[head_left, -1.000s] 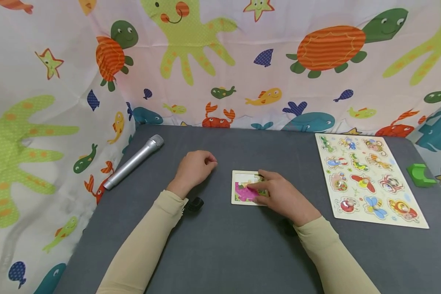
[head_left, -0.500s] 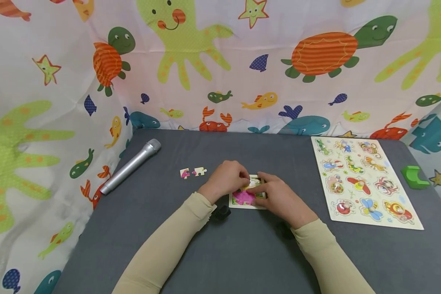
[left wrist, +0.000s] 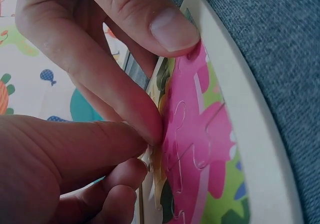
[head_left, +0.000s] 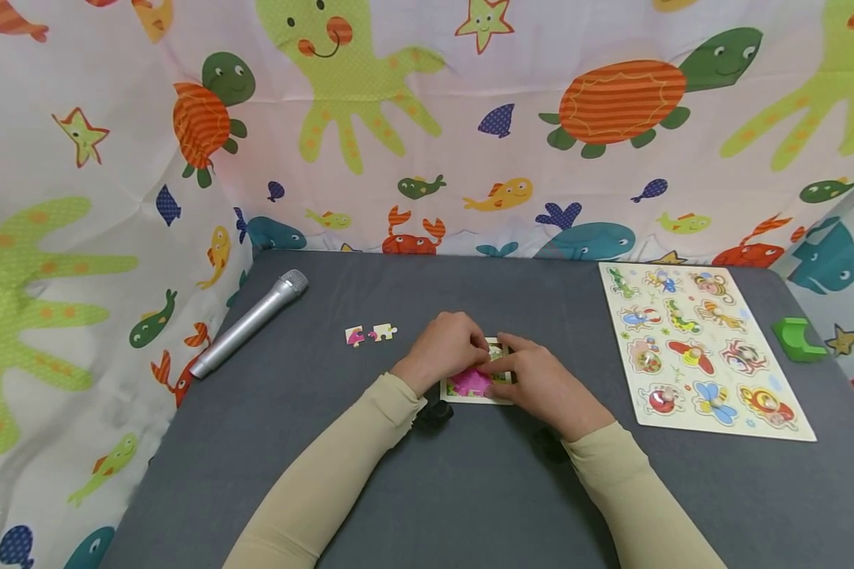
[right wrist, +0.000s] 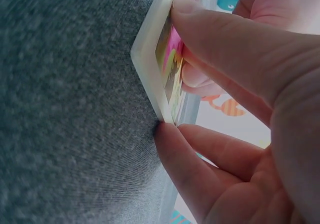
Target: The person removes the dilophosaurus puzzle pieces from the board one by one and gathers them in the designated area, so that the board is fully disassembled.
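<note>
Framed puzzle lies square-on at mid-table

From my end I see it flat on the dark table, its near rim running left to right and its sides leading away from the person. The outline looks close to square; with two hands over it, I can't settle a long axis for the frame. The pink figure inside stretches sideways, along the near rim, and I can't make out which end leads.

The right hand grips the frame's right part: thumb on the picture near the closer right corner, index finger reaching in over the pink, another fingertip against the far right corner. The puzzle therefore extends leftward from that hold. The left hand comes in over the far left part, its fingertips gathered beside the right index finger; I can't tell whether they pinch a piece. Two loose pieces lie to the left, well apart from the frame.
</note>
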The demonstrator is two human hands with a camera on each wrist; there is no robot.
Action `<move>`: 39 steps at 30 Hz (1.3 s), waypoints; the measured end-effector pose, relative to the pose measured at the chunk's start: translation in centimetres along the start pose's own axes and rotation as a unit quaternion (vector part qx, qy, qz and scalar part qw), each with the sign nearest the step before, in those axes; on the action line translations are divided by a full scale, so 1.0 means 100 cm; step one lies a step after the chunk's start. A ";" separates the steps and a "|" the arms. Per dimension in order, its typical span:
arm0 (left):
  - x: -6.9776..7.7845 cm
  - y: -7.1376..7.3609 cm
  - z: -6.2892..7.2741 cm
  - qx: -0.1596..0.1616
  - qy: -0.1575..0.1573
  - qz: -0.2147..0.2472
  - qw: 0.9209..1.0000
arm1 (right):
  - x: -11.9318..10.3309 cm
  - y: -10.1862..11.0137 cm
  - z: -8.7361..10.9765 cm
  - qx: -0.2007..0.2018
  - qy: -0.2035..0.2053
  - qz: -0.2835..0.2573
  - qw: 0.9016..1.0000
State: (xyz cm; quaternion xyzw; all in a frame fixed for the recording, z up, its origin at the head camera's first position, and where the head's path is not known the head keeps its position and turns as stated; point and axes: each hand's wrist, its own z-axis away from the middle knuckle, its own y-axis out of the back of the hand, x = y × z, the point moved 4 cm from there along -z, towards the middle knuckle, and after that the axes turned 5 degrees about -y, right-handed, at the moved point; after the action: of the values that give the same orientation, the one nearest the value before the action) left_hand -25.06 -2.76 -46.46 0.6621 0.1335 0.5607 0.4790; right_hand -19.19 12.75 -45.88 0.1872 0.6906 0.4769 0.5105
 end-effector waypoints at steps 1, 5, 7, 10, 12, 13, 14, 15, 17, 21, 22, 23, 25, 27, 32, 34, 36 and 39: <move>-0.001 -0.001 0.000 0.000 0.001 0.001 1.000 | 0.000 0.000 0.000 -0.001 -0.001 0.000 1.000; -0.002 -0.002 0.000 0.000 0.001 0.008 1.000 | 0.001 -0.001 0.001 -0.006 -0.007 0.006 1.000; -0.003 -0.003 0.001 0.000 0.003 0.013 1.000 | 0.000 -0.001 0.001 -0.006 -0.004 0.008 1.000; -0.003 -0.002 0.002 0.000 0.002 0.016 1.000 | 0.000 -0.001 0.000 -0.006 0.001 0.006 1.000; -0.002 -0.002 0.002 0.001 0.001 0.015 1.000 | -0.001 -0.002 0.000 -0.008 0.001 0.006 1.000; -0.002 -0.002 0.002 0.001 0.000 0.013 1.000 | 0.000 -0.002 0.000 -0.010 -0.002 0.005 1.000; -0.002 -0.001 0.002 0.002 -0.001 0.012 1.000 | 0.000 -0.002 -0.001 -0.012 -0.005 0.005 1.000; -0.002 -0.001 0.002 0.003 -0.002 0.010 1.000 | 0.000 -0.002 -0.001 -0.013 -0.008 0.004 1.000; -0.001 -0.001 0.002 0.003 -0.002 0.008 1.000 | 0.000 -0.002 -0.001 -0.014 -0.014 0.003 1.000; -0.001 -0.001 0.001 0.003 -0.005 0.004 1.000 | 0.001 -0.001 -0.001 -0.010 -0.019 0.000 1.000; -0.001 -0.001 0.001 0.003 -0.005 0.002 1.000 | 0.001 -0.001 -0.001 -0.009 -0.017 0.000 1.000; -0.001 -0.001 0.000 0.004 -0.007 0.001 1.000 | 0.001 -0.002 -0.001 -0.007 -0.015 -0.001 1.000; -0.001 -0.002 0.000 0.003 -0.008 -0.002 1.000 | 0.002 -0.002 -0.001 -0.003 -0.011 0.001 1.000; -0.001 -0.002 -0.001 0.002 -0.008 -0.005 1.000 | 0.002 -0.002 -0.001 -0.002 -0.010 0.000 1.000; -0.001 -0.002 -0.001 0.005 -0.008 -0.006 1.000 | 0.001 -0.002 -0.001 -0.012 -0.028 0.003 1.000; -0.001 -0.002 -0.002 0.006 -0.008 -0.004 1.000 | 0.001 -0.002 -0.001 -0.015 -0.033 0.008 0.999; -0.001 -0.001 -0.001 0.008 -0.009 -0.004 1.000 | 0.000 -0.002 -0.001 -0.014 -0.032 0.013 0.999; -0.001 0.000 -0.001 0.009 -0.009 -0.003 1.000 | -0.001 -0.001 -0.001 -0.010 -0.024 0.019 0.999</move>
State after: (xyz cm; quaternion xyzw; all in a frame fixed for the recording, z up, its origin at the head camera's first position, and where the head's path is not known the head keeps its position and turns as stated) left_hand -25.17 -2.75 -46.54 0.6713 0.1361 0.5518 0.4758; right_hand -19.20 12.56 -45.94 0.2064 0.6699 0.4886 0.5195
